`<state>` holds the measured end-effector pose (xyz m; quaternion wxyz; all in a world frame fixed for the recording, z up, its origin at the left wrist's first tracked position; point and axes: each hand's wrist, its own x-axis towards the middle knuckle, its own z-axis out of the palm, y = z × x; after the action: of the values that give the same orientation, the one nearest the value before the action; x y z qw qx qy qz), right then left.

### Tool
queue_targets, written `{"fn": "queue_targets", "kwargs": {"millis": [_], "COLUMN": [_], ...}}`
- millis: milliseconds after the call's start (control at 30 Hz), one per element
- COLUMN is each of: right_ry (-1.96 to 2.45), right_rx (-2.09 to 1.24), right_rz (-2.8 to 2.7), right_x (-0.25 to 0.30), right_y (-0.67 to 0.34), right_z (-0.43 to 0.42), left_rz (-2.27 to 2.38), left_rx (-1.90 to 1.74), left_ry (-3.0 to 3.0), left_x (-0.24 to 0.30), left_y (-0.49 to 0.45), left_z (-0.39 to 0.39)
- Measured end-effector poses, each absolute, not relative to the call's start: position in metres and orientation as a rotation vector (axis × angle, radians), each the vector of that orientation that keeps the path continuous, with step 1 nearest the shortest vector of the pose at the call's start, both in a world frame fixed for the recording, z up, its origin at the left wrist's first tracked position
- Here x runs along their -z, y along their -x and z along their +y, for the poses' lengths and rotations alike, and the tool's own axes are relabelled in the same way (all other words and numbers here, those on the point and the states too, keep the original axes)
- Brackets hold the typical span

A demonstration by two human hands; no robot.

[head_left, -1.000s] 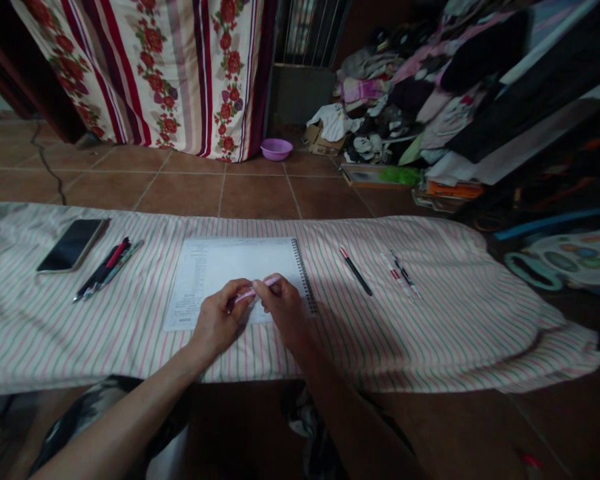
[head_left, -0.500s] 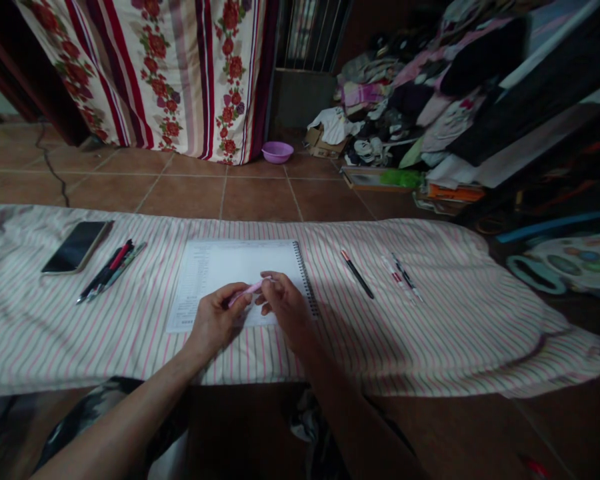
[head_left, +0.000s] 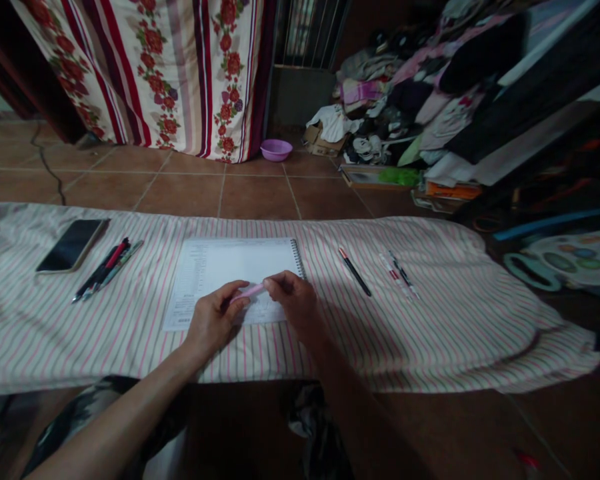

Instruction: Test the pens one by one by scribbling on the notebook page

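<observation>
Both my hands meet over the lower edge of a spiral notebook (head_left: 230,263) that lies open on a striped cloth (head_left: 430,320). A pink pen (head_left: 251,291) runs between them. My left hand (head_left: 215,319) has its fingers closed on the pen's left part. At the pen's right end my right hand (head_left: 296,303) pinches it with the fingertips. Which part of the pen each hand grips is partly hidden by the fingers.
Left of the notebook lie a dark phone (head_left: 71,244) and a bundle of pens (head_left: 107,268). To the right lie a black pen (head_left: 355,271) and two more pens (head_left: 399,273). A pink bowl (head_left: 276,149), a floral curtain (head_left: 180,67) and piled clothes (head_left: 410,100) stand beyond.
The pen's visible part between my hands has shortened. My right hand has shifted slightly right and closed over the pen's end. The left hand has stayed put.
</observation>
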<state>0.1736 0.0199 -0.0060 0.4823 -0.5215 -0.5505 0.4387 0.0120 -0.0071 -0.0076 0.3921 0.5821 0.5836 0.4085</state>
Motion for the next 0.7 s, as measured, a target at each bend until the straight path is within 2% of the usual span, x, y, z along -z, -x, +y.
{"fn": "queue_targets", "kwargs": {"millis": [233,333,500,600,700], "right_ry": [1.419,1.437,1.44,1.281,1.166], "right_rx": [-0.651,-0.57,-0.722,-0.948,-0.998], "right_rz": [-1.517,-1.556,-1.543,-1.446,-1.463], "right_x": [0.004,0.004,0.004,0.004,0.004], "right_y": [-0.167,-0.164,-0.169,-0.177,-0.183], "right_z": [0.017,0.016,0.017,0.019,0.02], "left_rz": [1.41,1.366,1.397,1.418,1.419], "left_rx": [-1.071,-1.037,-1.097,-1.084,-1.058], "left_ry": [-1.673,-1.767,-1.633,-1.478,-1.392], "left_x": [0.011,0.01,0.008,0.007,0.008], "left_y": [-0.012,-0.013,-0.013,-0.013,-0.012], "left_z": [-0.009,-0.01,-0.009,-0.007,-0.006]}}
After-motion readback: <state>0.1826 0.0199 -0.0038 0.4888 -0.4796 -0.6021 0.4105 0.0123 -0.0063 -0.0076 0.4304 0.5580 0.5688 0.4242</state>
